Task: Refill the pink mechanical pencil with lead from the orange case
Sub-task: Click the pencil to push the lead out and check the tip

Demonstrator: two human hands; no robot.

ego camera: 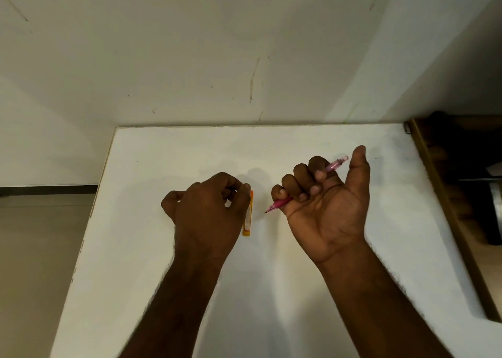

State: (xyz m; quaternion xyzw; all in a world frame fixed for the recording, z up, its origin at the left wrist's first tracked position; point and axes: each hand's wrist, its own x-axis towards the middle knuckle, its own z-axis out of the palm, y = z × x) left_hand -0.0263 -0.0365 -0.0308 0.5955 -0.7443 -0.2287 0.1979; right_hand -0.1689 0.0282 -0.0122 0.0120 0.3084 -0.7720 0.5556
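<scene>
The pink mechanical pencil (336, 164) runs through my right hand (323, 202), whose four fingers are curled around its barrel with the palm up and the thumb sticking out. Its tip points down-left near the table's middle, and its clear pink top end pokes out towards the upper right. The orange lead case (248, 219) lies lengthwise on the white table (271, 289), just left of the pencil tip. My left hand (209, 208) rests over the case's left side, fingers bent, with fingertips touching the case's far end. Whether it grips the case is unclear.
The table's far edge meets a white scuffed wall (217, 58). A dark wooden piece of furniture (456, 194) stands along the table's right edge. Beige floor (40, 249) lies beyond the left edge.
</scene>
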